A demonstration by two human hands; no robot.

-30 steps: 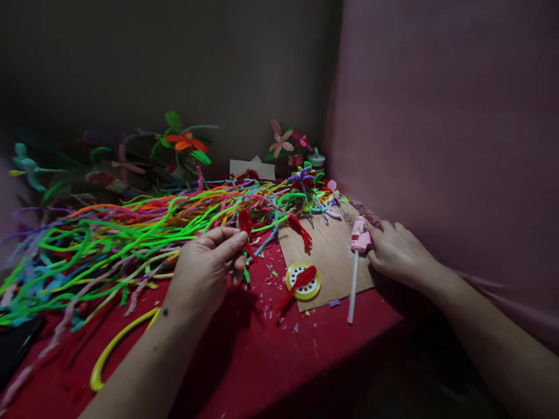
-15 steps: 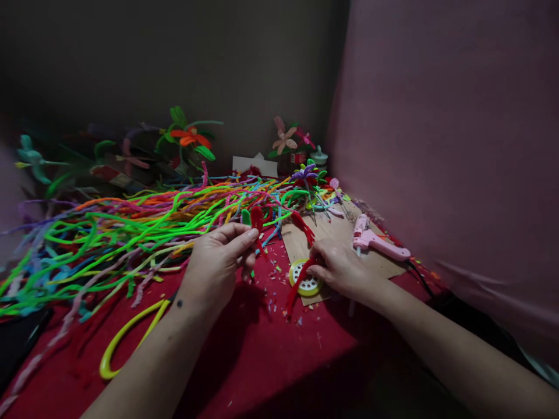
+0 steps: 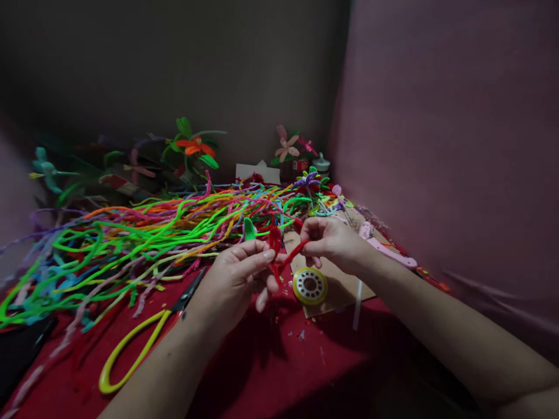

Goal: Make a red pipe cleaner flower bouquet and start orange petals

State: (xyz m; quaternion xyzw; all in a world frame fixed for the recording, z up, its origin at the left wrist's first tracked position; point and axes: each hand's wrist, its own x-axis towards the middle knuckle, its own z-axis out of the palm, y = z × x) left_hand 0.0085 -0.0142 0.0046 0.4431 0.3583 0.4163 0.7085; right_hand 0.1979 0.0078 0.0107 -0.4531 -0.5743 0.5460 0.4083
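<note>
Left grip (image 3: 238,273) pinches a red loop (image 3: 274,238), right grip (image 3: 332,243) a red strip (image 3: 294,254) (by one end, seemingly).

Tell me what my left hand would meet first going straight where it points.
Probably the red pipe-cleaner strip pinched in your right hand, just ahead of your left hand; contact and depth are unclear.

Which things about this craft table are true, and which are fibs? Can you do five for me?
1. The left hand and right hand both hold red pipe-cleaner pieces. True.
2. The tape roll overlaps the cardboard. True.
3. The tape roll's rim is purple. False: it is yellow.
4. The glue gun is pink. True.
5. The glue gun is in the left hand. False: neither hand holds it.
</note>
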